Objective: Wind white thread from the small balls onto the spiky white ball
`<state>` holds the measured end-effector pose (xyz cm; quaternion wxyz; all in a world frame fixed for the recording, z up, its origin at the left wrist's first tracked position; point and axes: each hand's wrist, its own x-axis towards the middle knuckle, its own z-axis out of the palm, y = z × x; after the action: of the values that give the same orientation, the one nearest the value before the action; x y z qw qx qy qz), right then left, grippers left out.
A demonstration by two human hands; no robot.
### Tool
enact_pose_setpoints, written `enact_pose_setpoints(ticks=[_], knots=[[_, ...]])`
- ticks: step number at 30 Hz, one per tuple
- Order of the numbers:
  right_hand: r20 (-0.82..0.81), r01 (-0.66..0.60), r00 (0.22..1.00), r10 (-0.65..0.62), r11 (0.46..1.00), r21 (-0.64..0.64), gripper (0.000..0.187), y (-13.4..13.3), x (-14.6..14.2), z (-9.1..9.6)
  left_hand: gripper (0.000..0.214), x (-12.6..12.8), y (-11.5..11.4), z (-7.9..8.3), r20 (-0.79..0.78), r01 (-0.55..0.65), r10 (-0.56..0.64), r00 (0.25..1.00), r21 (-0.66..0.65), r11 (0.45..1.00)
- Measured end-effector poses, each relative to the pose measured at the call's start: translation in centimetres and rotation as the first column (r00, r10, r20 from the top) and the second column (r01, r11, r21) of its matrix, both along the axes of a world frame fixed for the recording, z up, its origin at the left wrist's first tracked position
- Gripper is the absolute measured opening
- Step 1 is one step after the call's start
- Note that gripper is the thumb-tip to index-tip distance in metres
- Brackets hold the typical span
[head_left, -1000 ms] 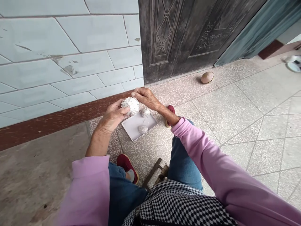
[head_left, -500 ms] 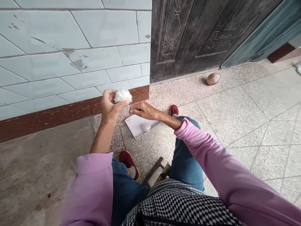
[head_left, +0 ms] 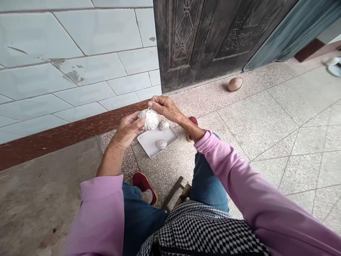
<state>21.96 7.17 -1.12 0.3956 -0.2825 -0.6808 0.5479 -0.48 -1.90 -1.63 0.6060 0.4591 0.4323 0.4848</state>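
Note:
My left hand [head_left: 127,130] is closed around a white ball of thread [head_left: 149,118], gripping it from the left with the thumb on its lower side. My right hand [head_left: 163,107] hovers just above and to the right of the ball, fingers pinched on a thin white strand at the ball's top. Below both hands a white tray [head_left: 149,143] lies on the floor. On it sit two small grey-white thread balls, one [head_left: 164,125] near the far edge and one [head_left: 161,144] near the middle.
A tiled wall [head_left: 66,71] with a red-brown skirting runs along the left, and a dark carved door [head_left: 207,35] stands behind. A round tan object [head_left: 235,84] lies by the door. My red shoes [head_left: 144,185] and a wooden stool [head_left: 176,193] are below, on the speckled floor.
Half a second ago my left hand held the ball raised and my right hand was low over the tray. Now the ball is lower and my right hand has risen to its top.

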Motion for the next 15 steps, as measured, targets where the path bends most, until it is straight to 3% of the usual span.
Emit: enact_pose_setpoints(ticks=[6, 11, 15], knots=[[0.027, 0.012, 1.0, -0.011, 0.999, -0.052, 0.074, -0.6, -0.7, 0.2, 0.068, -0.3, 0.0, -0.3, 0.081, 0.001, -0.006, 0.997, 0.063, 0.998], [0.081, 0.008, 0.997, -0.003, 0.999, -0.054, 0.062, -0.5, -1.7, -0.3, 0.068, -0.1, 0.2, -0.2, 0.133, -0.118, 0.104, 0.986, 0.102, 0.988], [0.215, 0.025, 0.976, -0.017, 0.999, -0.034, 0.054, -1.4, -1.9, 0.1, 0.075, -0.4, 0.9, -0.4, 0.139, -0.246, 0.226, 0.964, 0.152, 0.957]])
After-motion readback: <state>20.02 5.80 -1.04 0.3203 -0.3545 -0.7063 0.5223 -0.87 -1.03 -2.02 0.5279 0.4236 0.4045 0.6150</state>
